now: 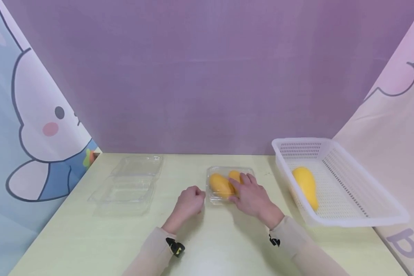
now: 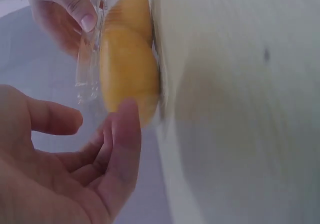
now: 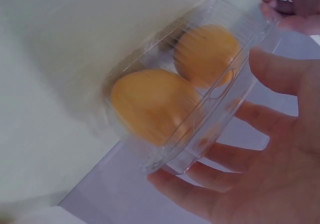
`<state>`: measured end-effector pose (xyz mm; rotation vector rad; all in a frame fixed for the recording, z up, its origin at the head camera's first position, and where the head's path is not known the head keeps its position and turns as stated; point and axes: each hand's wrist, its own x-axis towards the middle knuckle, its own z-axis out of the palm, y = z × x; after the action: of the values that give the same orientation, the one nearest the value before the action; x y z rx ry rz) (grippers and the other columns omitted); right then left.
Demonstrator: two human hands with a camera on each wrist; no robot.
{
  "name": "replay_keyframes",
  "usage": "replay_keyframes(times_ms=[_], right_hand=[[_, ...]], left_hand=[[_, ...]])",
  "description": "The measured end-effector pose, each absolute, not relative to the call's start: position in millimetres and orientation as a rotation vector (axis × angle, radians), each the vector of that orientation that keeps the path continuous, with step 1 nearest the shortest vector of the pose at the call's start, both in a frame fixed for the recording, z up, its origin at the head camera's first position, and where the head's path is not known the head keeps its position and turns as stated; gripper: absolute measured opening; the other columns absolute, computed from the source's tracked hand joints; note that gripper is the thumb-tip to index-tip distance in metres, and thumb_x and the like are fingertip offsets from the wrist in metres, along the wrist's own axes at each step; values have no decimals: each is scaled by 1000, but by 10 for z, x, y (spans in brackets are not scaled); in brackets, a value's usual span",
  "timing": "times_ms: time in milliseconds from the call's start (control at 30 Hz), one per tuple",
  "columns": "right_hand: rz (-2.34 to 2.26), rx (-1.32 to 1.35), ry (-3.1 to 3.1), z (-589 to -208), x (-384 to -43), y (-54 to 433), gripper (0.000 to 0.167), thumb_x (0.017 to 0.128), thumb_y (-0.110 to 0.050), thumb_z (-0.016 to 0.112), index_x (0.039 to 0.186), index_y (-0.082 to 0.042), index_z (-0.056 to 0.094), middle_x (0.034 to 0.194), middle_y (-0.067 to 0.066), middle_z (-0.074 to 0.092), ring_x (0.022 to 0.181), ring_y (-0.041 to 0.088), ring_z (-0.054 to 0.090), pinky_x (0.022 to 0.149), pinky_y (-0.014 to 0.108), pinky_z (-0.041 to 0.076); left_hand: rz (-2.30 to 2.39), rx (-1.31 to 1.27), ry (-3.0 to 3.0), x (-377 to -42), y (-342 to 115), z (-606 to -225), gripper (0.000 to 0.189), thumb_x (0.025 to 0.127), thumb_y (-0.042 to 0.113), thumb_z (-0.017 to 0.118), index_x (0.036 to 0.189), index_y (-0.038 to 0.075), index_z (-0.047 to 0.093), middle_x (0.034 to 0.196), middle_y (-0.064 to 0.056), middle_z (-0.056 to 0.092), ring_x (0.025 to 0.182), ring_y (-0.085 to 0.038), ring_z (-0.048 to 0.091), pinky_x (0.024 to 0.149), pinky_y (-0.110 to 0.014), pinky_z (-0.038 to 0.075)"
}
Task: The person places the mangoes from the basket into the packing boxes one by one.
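Observation:
Two yellow mangoes, one on the left and one on the right, lie side by side in a clear plastic clamshell box. In the right wrist view, the box's lid lies over them. My right hand rests on the lid's right part with spread, relaxed fingers, partly hiding the right mango in the head view. Just left of the box is my left hand, holding nothing. Its thumb and loosely bent fingers stand apart in the left wrist view, the fingertips near the box's end.
On the table's left lies a second clear clamshell box, its lid folded open. A white perforated basket stands at the right, with another mango against its left wall. A purple backdrop rises behind the table.

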<state>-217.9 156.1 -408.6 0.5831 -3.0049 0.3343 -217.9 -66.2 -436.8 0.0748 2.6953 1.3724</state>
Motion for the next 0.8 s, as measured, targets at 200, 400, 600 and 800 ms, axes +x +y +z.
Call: replay_keyframes(times_ms=[200, 400, 600, 800], right_hand=[[315, 577, -3028, -4073, -2208, 1587, 59, 93, -35, 73, 145, -12, 56, 142, 25, 48, 135, 48, 39, 82, 64, 55], [319, 579, -3055, -4021, -2242, 1581, 58, 94, -32, 73, 145, -12, 56, 137, 22, 51, 132, 45, 41, 78, 60, 56], [300, 560, -3077, -4001, -2308, 1582, 57, 93, -29, 74, 144, -13, 57, 129, 18, 53, 126, 40, 45, 75, 56, 57], [306, 534, -3097, -3994, -2395, 1596, 57, 93, -25, 74, 145, -13, 56, 127, 17, 53, 127, 40, 44, 75, 57, 56]], left_hand=[[1072, 192, 3051, -2126, -809, -4174, 14, 95, 17, 56, 94, 6, 65, 78, -3, 61, 63, -18, 55, 54, -34, 45], [697, 388, 3345, -2101, -1065, -3964, 18, 94, 16, 58, 100, 0, 65, 85, -11, 62, 70, -26, 60, 53, -39, 52], [334, 390, 3480, -2181, -1463, -3845, 24, 95, 16, 57, 104, -6, 63, 88, -18, 61, 75, -34, 60, 54, -45, 54], [232, 247, 3469, -2271, -1997, -3760, 25, 97, 16, 52, 99, -8, 59, 83, -21, 55, 76, -40, 57, 56, -52, 51]])
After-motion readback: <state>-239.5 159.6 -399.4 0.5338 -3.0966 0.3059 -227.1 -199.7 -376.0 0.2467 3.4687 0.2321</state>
